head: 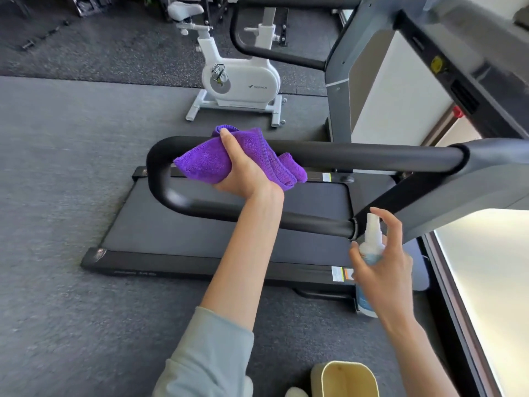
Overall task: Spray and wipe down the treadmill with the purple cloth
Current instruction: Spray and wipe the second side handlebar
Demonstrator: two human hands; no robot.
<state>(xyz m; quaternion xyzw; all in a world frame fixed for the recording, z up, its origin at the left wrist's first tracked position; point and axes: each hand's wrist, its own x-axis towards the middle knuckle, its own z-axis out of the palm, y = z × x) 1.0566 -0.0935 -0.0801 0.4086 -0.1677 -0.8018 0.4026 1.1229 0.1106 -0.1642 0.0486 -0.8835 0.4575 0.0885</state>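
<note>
We are looking down from a head camera at a treadmill (200, 242) lying low on a dark gym floor (57, 196), its belt stretching away to the left. A black padded handrail (357, 156) loops out from the upright frame at the right and curves back in a U.

Our left hand (243, 167) is reaching forward and gripping the purple cloth (206, 161), with fingers and thumb curled around it. The cloth is bunched over the upper bar of the handrail, close to the curved end, and loose folds are hanging off to the right of the hand.

Our right hand (383, 262) is holding a small spray bottle (370, 247) upright, fingers wrapped around its body. The white nozzle is standing just beside the end of the lower bar. The index finger is lifted above the nozzle rather than pressing it, as far as we can judge.

The step in hand seems to be wiping the upper bar. To do it well, we are thinking of wrapping the cloth fully around the bar so the underside gets cleaned too, then sliding in long overlapping passes. The dangling folds could be gathered in so they do not drag. The lower bar probably wants a light mist next, aimed away from the console at the right.

A white exercise bike (240, 78) is standing beyond the treadmill, and a cream bin (346, 379) is sitting near our feet.
</note>
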